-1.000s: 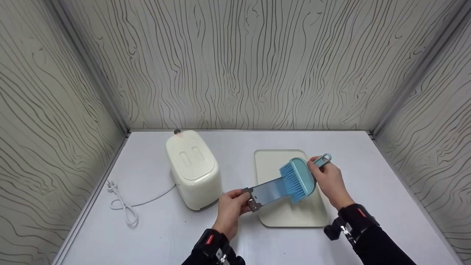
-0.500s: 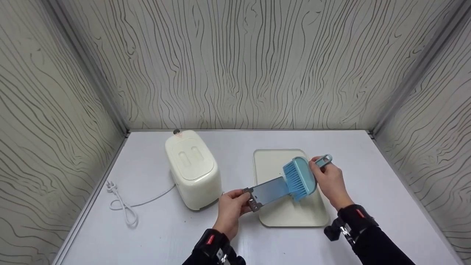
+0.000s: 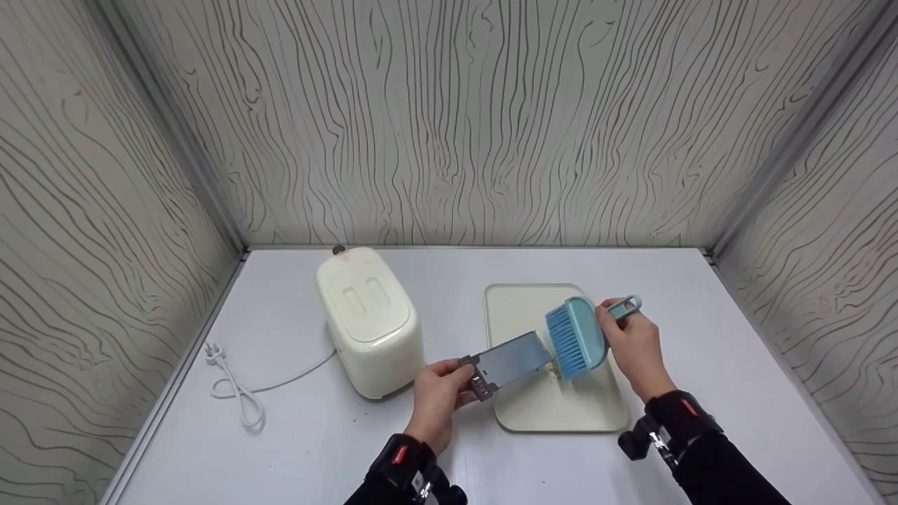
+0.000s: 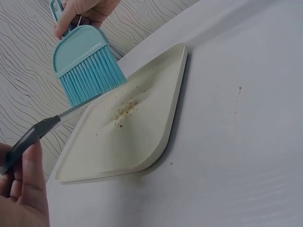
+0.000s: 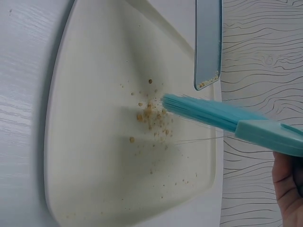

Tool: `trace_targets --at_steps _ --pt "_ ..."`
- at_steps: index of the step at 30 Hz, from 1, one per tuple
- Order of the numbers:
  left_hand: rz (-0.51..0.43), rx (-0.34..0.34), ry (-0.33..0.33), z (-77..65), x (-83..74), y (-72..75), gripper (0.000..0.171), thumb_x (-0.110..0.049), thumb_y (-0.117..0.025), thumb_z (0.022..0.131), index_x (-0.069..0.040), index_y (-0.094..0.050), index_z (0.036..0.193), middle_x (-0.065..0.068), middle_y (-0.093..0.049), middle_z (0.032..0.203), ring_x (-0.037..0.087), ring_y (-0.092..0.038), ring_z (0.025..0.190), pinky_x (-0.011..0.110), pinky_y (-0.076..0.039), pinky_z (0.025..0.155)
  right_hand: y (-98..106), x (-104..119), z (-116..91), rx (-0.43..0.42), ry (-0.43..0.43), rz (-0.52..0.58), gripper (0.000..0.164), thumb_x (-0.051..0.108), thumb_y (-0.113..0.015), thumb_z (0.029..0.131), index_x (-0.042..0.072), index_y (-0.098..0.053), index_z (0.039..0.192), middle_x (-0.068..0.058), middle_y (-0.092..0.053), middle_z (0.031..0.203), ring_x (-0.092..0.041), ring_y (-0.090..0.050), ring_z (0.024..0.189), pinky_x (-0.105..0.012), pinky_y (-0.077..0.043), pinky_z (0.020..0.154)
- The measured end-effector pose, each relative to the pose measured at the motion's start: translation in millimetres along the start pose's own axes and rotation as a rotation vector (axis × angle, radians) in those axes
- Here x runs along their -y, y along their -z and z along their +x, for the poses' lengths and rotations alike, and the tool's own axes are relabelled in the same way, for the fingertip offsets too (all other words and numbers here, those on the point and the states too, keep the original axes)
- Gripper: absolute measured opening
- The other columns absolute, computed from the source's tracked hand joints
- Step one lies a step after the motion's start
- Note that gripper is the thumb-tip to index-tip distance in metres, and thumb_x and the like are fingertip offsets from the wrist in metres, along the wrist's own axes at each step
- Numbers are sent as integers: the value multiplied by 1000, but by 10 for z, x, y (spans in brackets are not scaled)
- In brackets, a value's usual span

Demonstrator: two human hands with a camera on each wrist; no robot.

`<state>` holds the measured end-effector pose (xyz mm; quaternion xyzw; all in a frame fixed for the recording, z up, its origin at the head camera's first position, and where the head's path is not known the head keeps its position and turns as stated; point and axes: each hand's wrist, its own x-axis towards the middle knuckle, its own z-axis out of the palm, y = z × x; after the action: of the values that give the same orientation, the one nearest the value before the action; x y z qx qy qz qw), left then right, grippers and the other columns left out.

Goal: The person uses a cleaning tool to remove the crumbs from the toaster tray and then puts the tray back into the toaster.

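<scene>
My left hand [image 3: 436,396] pinches the dark end piece of a flat metal crumb tray [image 3: 515,359], which is held tilted over a cream serving tray [image 3: 512,301]. With my right hand [image 3: 633,351] I grip the handle of a light blue hand brush [image 3: 579,338]. Its bristles [image 4: 92,78] hang just past the crumb tray's far end. In the right wrist view, a line of crumbs [image 5: 208,81] lies along that end. Below, brown crumbs [image 5: 151,116] are scattered over the middle of the serving tray.
A cream toaster [image 3: 372,315] with its lid on stands left of my left hand. Its white cord and plug [image 3: 231,386] lie on the table further left. A few specks [image 4: 240,88] dot the white tabletop. Patterned panels [image 3: 449,126] wall in the back and sides.
The brush has moved right, its bristles sliding off the crumb tray's far end. More of the metal surface shows now, and crumbs appear on the serving tray. My left hand has barely moved.
</scene>
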<state>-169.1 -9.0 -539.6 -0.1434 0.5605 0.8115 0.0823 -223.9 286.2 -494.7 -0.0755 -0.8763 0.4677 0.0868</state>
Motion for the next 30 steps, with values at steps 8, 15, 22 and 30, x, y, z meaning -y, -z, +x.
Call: trace_targets --at_steps 8,15,22,30 --pt "5 -5 -7 -16 -2 -4 26 -5 -68 92 9 -64 113 15 -70 96 18 -70 78 31 -62 72 8 41 -24 -44 -3 17 45 42 -56 104 3 -64 125 -17 -69 117 -19 -62 95 -16 -51 72" --pt "-3 -7 -4 -20 2 -7 23 -4 -68 91 8 -65 111 14 -70 93 18 -70 76 31 -62 71 8 84 -38 -67 -15 44 51 51 -58 101 5 -62 121 -15 -70 114 -10 -65 90 -16 -54 72" --pt "16 5 -11 -45 -3 -16 25 -3 -66 92 9 -65 113 15 -70 95 18 -71 76 32 -62 72 -43 166 -31 -56 -18 210 58 52 -68 94 1 -54 118 -18 -72 106 -10 -74 77 -24 -61 72" --pt "34 9 5 -51 -1 -21 25 -5 -67 92 8 -66 113 14 -69 96 18 -70 78 32 -62 74 -157 229 -23 -55 13 336 53 47 -75 90 3 -49 104 -8 -74 87 -20 -75 72 -34 -63 70"
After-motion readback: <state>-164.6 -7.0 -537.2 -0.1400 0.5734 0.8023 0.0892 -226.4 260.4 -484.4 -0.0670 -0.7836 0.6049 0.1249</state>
